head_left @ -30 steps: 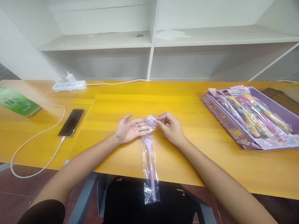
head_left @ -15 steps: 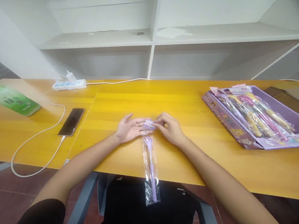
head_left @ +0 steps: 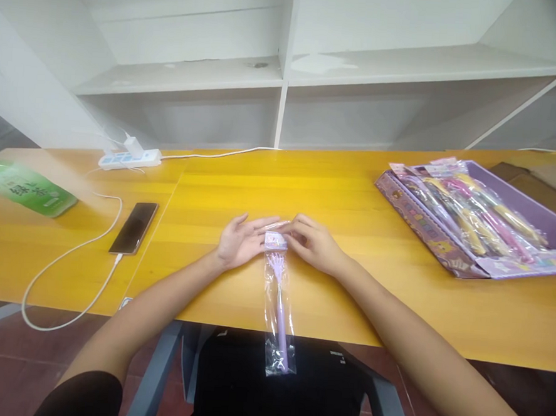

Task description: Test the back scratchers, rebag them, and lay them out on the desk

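A purple back scratcher [head_left: 281, 321] with a hand-shaped head lies inside a clear plastic bag, its lower end hanging past the table's front edge over my lap. At the top of the bag is a small printed header card [head_left: 276, 241]. My right hand [head_left: 314, 243] is closed, thumb and fingers pinching the bag's top edge beside the card. Palm up, my left hand [head_left: 244, 240] has its fingers stretched out behind the top of the bag and card; some fingertips are hidden there.
A purple display box [head_left: 413, 219] with several bagged back scratchers [head_left: 485, 208] stands at the right. To the left are a phone [head_left: 134, 227] on a white cable, a green bottle [head_left: 29, 188] and a power strip [head_left: 130, 158]. White shelves [head_left: 286, 70] rise behind.
The header card has tipped down and now faces me more squarely, lower than before. The bag hangs straighter, its bottom end slightly left. My left hand has barely moved.
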Action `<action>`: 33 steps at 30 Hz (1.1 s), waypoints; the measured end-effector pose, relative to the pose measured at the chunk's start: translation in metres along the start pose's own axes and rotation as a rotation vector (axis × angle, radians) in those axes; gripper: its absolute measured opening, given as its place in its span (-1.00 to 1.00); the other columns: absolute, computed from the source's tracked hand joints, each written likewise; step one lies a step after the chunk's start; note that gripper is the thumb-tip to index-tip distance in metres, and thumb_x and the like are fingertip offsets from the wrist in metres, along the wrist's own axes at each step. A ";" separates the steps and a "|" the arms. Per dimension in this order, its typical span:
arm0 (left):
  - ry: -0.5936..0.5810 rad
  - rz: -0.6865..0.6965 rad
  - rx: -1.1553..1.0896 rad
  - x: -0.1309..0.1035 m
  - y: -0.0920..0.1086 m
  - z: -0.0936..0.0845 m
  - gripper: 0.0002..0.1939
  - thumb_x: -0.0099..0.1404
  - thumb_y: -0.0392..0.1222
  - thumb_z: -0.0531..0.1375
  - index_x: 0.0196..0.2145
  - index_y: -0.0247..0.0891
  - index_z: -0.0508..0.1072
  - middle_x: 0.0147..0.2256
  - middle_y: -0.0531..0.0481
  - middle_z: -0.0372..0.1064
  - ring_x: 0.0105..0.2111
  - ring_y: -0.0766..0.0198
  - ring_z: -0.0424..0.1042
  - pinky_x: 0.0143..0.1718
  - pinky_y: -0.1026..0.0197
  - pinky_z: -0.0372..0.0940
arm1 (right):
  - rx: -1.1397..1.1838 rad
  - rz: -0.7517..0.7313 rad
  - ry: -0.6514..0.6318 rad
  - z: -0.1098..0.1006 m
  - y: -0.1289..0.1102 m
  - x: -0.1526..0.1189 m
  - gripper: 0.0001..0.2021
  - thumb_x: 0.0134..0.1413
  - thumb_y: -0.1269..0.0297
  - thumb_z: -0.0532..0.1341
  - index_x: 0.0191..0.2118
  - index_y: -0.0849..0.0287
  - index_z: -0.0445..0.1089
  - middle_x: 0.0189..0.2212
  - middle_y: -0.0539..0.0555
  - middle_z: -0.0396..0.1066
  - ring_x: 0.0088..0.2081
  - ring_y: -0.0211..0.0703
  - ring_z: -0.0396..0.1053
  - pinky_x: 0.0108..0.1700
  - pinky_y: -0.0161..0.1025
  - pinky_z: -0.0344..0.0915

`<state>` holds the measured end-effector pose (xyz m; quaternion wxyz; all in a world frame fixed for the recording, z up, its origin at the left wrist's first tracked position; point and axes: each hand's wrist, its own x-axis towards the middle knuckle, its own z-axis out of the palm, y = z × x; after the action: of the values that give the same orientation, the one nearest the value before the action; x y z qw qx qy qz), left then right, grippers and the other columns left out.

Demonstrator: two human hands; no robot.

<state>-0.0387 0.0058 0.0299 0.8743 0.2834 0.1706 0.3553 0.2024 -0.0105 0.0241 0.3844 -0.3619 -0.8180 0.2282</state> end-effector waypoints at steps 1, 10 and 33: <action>-0.001 0.000 0.002 0.000 0.000 0.001 -0.27 0.43 0.16 0.03 0.24 -0.56 0.43 0.26 -0.49 0.37 0.35 -0.29 0.28 0.38 -0.26 0.13 | 0.002 -0.004 -0.024 0.000 -0.001 0.000 -0.73 0.44 0.20 0.18 0.12 -0.06 0.54 -0.30 0.07 0.31 -0.32 -0.09 0.33 -0.21 -0.10 0.35; -0.007 0.029 0.010 -0.001 0.001 0.003 -0.28 0.45 0.15 0.03 0.26 -0.54 0.42 0.29 -0.45 0.34 0.37 -0.27 0.24 0.38 -0.24 0.13 | 0.068 0.033 -0.081 0.000 -0.004 -0.001 -0.64 0.41 0.29 0.14 0.21 -0.09 0.48 -0.30 0.05 0.25 -0.32 -0.08 0.30 -0.24 -0.11 0.32; 0.274 0.260 0.718 0.009 -0.022 -0.021 -0.63 0.30 0.02 0.43 -0.06 -0.25 0.58 -0.21 -0.10 0.58 -0.21 0.16 0.56 -0.16 0.17 0.43 | 0.396 0.376 0.181 0.022 0.008 0.003 -0.68 0.22 -0.07 0.38 -0.24 0.11 0.57 -0.37 0.03 0.46 -0.41 -0.18 0.37 -0.30 -0.17 0.35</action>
<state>-0.0313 0.0068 -0.0009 0.6366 0.5400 0.3615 0.4153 0.1873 -0.0048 0.0073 0.4702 -0.4438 -0.6385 0.4174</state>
